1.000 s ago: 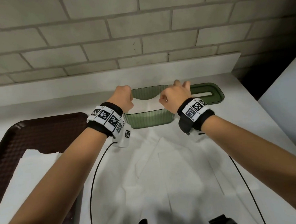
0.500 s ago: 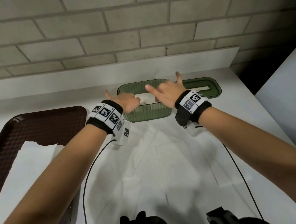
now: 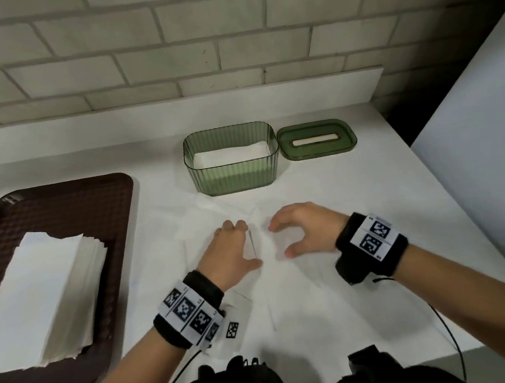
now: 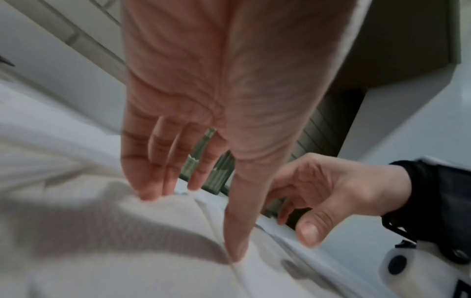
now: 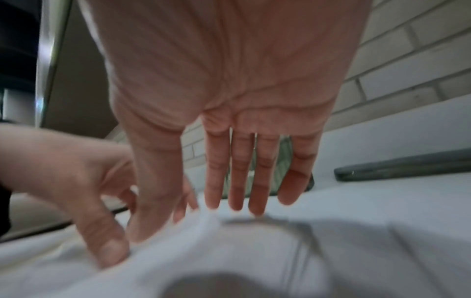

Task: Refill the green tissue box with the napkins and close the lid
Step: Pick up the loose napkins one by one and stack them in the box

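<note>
The ribbed green tissue box (image 3: 232,174) stands open at the back of the white counter, with a layer of white napkins (image 3: 231,157) inside. Its green slotted lid (image 3: 316,140) lies flat just right of it. Loose unfolded napkins (image 3: 281,285) are spread on the counter in front of the box. My left hand (image 3: 246,242) and right hand (image 3: 281,240) are down on these napkins, close together. The fingertips and thumbs of both hands touch the paper, seen close up in the left wrist (image 4: 193,225) and right wrist (image 5: 188,221) views. A raised crease (image 3: 252,243) stands between the hands.
A dark brown tray (image 3: 97,208) at the left holds a stack of folded white napkins (image 3: 43,301). A brick wall with a white ledge runs behind the box. The counter's right edge drops off near a white panel (image 3: 475,145).
Both hands have left the box's rim and come back toward me, down onto the loose napkins. The box now shows uncovered with napkins lying in it.
</note>
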`<state>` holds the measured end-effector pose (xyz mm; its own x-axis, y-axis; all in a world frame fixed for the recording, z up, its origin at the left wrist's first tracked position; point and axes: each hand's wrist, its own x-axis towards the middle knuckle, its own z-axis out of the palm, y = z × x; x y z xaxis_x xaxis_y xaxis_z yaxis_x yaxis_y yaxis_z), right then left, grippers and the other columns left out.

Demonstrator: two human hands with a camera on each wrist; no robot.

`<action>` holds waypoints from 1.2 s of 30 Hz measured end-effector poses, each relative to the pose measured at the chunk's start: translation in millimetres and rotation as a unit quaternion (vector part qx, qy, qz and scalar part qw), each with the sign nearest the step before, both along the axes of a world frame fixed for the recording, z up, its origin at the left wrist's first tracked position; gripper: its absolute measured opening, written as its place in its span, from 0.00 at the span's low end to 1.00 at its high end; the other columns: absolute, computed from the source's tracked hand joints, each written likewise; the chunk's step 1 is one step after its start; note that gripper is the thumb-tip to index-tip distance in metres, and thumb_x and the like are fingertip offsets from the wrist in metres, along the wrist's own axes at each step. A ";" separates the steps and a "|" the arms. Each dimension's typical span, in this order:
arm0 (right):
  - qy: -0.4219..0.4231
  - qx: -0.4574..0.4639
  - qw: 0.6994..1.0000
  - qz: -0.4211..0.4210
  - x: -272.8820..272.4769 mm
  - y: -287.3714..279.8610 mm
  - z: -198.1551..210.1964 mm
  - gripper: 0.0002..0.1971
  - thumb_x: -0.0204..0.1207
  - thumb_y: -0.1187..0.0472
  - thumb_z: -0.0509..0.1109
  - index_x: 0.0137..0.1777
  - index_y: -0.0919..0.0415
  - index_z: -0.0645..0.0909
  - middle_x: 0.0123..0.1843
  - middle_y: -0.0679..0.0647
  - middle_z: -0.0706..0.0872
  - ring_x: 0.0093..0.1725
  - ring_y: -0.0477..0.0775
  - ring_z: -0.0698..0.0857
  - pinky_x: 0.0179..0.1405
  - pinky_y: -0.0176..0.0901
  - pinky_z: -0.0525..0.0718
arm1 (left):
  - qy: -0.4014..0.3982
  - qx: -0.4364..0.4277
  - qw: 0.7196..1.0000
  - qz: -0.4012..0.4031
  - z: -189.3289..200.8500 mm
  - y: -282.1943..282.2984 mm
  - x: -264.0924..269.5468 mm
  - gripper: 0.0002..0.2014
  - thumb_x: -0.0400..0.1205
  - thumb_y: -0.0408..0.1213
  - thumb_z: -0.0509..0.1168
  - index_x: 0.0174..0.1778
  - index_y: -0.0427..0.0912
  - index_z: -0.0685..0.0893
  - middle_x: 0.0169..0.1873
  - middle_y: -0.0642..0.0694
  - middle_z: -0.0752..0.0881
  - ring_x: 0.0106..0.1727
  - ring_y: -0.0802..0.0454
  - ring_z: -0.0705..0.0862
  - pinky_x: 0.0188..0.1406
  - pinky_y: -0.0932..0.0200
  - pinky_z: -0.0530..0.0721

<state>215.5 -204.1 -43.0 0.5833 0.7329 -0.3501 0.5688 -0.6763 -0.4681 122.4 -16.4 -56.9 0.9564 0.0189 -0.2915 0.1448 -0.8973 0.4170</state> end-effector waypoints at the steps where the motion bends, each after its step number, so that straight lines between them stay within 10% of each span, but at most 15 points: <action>1: -0.009 -0.019 1.000 0.021 -3.3 3.3 -5.3 0.35 0.67 0.50 0.80 0.74 0.51 0.74 0.73 0.46 0.77 0.70 0.48 0.75 0.71 0.47 0.73 | -0.001 0.011 1.000 0.014 -1.7 -4.2 -2.0 0.35 0.72 0.49 0.77 0.70 0.40 0.69 0.60 0.41 0.73 0.63 0.42 0.74 0.62 0.51 0.78; 5: -0.080 -0.073 0.994 0.020 -11.3 13.5 -17.8 0.47 0.61 0.46 0.82 0.80 0.44 0.63 0.67 0.43 0.75 0.67 0.51 0.72 0.67 0.55 0.68 | 0.033 0.017 0.997 0.061 -5.3 -10.9 -2.0 0.40 0.69 0.50 0.79 0.69 0.38 0.65 0.61 0.39 0.74 0.65 0.40 0.74 0.63 0.46 0.78; 9: -0.074 -0.089 0.993 -0.011 -6.1 15.7 -17.5 0.37 0.54 0.42 0.84 0.65 0.42 0.73 0.43 0.38 0.74 0.54 0.49 0.73 0.62 0.51 0.69 | 0.066 -0.025 0.994 0.089 -7.6 -5.5 4.2 0.41 0.65 0.49 0.81 0.67 0.37 0.68 0.60 0.42 0.81 0.62 0.42 0.81 0.61 0.43 0.80; 13: -0.091 -0.082 0.992 -0.019 -3.5 17.8 -17.3 0.35 0.47 0.41 0.85 0.53 0.41 0.72 0.53 0.43 0.73 0.57 0.50 0.72 0.60 0.50 0.70 | 0.081 -0.080 0.989 0.095 -10.5 -1.3 7.3 0.32 0.64 0.47 0.82 0.59 0.38 0.78 0.55 0.44 0.84 0.56 0.46 0.82 0.55 0.52 0.82; 22: -0.069 -0.104 0.992 -0.030 -6.2 18.9 -7.1 0.40 0.54 0.42 0.83 0.68 0.45 0.75 0.57 0.46 0.85 0.60 0.57 0.76 0.60 0.47 0.71 | 0.028 -0.247 0.962 0.109 -6.4 6.0 7.6 0.15 0.72 0.34 0.77 0.31 0.44 0.75 0.33 0.48 0.84 0.35 0.52 0.80 0.33 0.65 0.75; 27: 0.022 0.068 0.994 -0.081 -6.7 -1.8 16.2 0.10 0.65 0.52 0.82 0.44 0.50 0.88 0.41 0.43 0.89 0.44 0.47 0.87 0.47 0.39 0.82 | 0.011 -0.373 0.915 0.152 -6.2 26.3 -0.6 0.10 0.75 0.30 0.75 0.41 0.41 0.78 0.48 0.39 0.89 0.45 0.49 0.85 0.44 0.64 0.81; 30: 0.087 0.202 0.967 -0.131 -12.5 -11.3 38.8 0.07 0.65 0.57 0.84 0.41 0.52 0.88 0.40 0.43 0.92 0.40 0.42 0.89 0.42 0.31 0.81 | -0.010 -0.478 0.863 0.164 -7.6 31.4 -9.9 0.14 0.76 0.26 0.73 0.55 0.34 0.78 0.51 0.37 0.90 0.49 0.43 0.89 0.49 0.56 0.86; 36: 0.092 0.327 0.918 -0.206 -9.9 3.5 32.5 0.13 0.63 0.56 0.83 0.44 0.63 0.90 0.59 0.51 0.87 0.59 0.51 0.85 0.60 0.45 0.81 | -0.043 -0.553 0.825 0.110 -6.0 25.1 -19.7 0.23 0.79 0.24 0.66 0.69 0.46 0.79 0.49 0.38 0.89 0.46 0.48 0.88 0.40 0.56 0.84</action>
